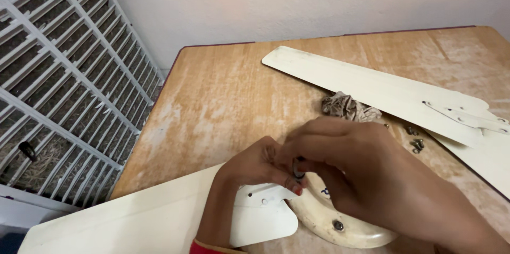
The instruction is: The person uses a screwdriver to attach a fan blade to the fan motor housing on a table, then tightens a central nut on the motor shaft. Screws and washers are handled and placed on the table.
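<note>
My left hand (249,171) and my right hand (350,158) meet over a cream fan blade (133,222) at the table's near edge. Both sets of fingertips pinch a small dark part (298,169), mostly hidden, just above the blade's white mounting bracket (265,214). Below my right hand lies a round cream motor housing (340,227) with a screw in it. A second cream fan blade (372,86) lies diagonally across the far side of the table, with a metal bracket (467,117) on its right end.
The wooden table (223,100) is worn and dusty. A crumpled cloth (348,107) and several loose screws (415,142) lie near the far blade. A white louvred cooler panel (64,84) stands left of the table. A pale wall is behind.
</note>
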